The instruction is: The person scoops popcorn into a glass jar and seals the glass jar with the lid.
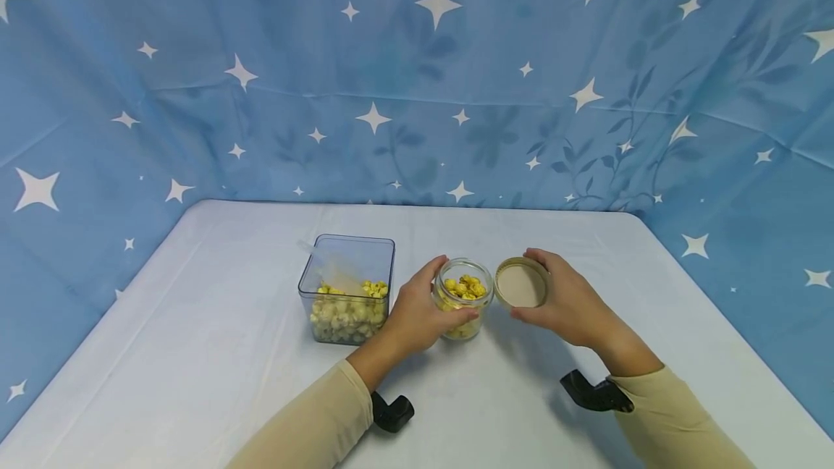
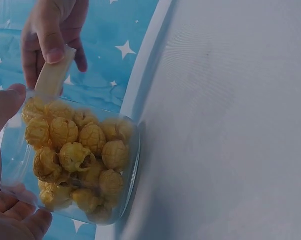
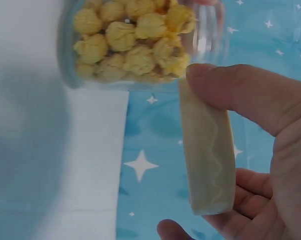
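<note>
My left hand (image 1: 423,307) grips a clear glass jar (image 1: 464,328) near its top, thumb and fingers on opposite sides. Yellow popcorn (image 2: 73,155) fills most of the jar, which stands upright on the white table. In my right hand (image 1: 570,302) is a round, pale lid (image 1: 521,286), pinched by its edge between thumb and fingers. The lid is tipped up, its cream inner face towards the head camera, right beside the jar's rim. In the right wrist view the lid (image 3: 208,155) appears edge-on, just below the jar (image 3: 65,50).
Left of the jar stands a clear square container (image 1: 313,292) partly filled with popcorn, with a translucent scoop-like piece (image 1: 335,270) lying in it. A white cloth covers the table (image 1: 195,353). Behind hangs a blue curtain (image 1: 391,56) with white stars.
</note>
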### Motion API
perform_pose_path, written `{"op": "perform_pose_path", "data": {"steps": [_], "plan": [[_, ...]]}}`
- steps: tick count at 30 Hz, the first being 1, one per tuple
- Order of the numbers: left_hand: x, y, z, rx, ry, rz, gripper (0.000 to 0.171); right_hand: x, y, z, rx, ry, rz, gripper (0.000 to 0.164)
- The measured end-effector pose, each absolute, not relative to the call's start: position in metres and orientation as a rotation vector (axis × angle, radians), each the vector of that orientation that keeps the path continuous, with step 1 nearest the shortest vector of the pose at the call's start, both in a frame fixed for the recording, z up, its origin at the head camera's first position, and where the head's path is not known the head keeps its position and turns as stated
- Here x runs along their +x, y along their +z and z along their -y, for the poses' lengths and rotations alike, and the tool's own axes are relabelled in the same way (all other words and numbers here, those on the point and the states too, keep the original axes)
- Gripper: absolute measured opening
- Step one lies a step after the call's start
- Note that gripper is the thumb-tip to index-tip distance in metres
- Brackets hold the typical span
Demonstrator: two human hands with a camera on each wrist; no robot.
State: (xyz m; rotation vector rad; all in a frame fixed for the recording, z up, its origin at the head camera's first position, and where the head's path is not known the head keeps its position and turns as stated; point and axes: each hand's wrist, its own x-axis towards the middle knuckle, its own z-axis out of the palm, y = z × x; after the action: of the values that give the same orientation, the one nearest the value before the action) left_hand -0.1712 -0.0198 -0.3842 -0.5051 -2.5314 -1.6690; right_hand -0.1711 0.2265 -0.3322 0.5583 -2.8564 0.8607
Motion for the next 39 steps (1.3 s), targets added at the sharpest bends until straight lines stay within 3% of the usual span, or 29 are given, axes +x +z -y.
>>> {"op": "perform_pose_path", "data": {"steps": [27, 39], "plan": [[-0.170, -0.383, 0.020, -0.524, -1.706, 2.498, 0.095, -0.169, -0.303, -0.213, 0.715, 0.671, 2.849, 0.090], [-0.169, -0.384, 0.021, -0.532, -1.706, 2.511, 0.095, -0.182, -0.306, -0.192, 0.895, 0.954, 2.707, 0.084]]}}
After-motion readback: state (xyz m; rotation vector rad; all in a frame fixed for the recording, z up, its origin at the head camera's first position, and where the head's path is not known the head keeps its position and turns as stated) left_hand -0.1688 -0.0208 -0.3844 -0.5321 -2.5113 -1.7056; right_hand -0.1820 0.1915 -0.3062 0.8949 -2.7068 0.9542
